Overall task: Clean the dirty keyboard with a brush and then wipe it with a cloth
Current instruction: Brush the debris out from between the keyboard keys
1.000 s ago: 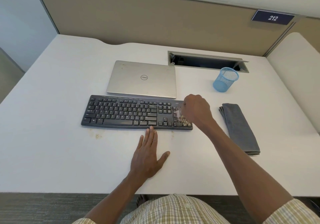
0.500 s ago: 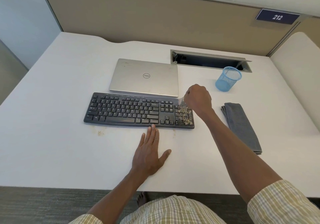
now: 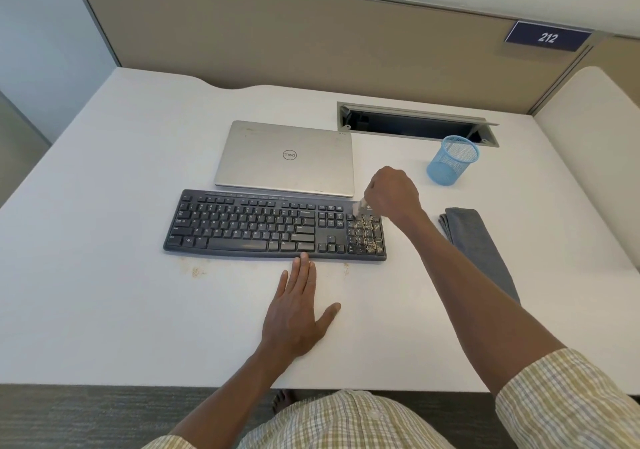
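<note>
A black keyboard [image 3: 256, 226] lies across the middle of the white desk [image 3: 104, 310]. Brownish crumbs cover its number pad at the right end. My right hand [image 3: 393, 194] hovers over the keyboard's back right corner and grips a small pale brush [image 3: 358, 207], whose bristles point down at the top of the number pad. My left hand [image 3: 298, 313] lies flat on the desk in front of the keyboard, fingers straight, the middle fingertip touching its front edge. A folded grey cloth [image 3: 481, 247] lies to the right of the keyboard, partly hidden by my right forearm.
A closed silver laptop [image 3: 287, 157] sits just behind the keyboard. A blue mesh pen cup [image 3: 452, 161] stands at the back right, before an open cable tray [image 3: 415, 126]. Crumbs [image 3: 197, 271] spot the desk near the keyboard's front left. Partition walls close the back and right.
My right hand with the brush moved from the lower number pad back to the keyboard's top right corner. The left hand stayed put.
</note>
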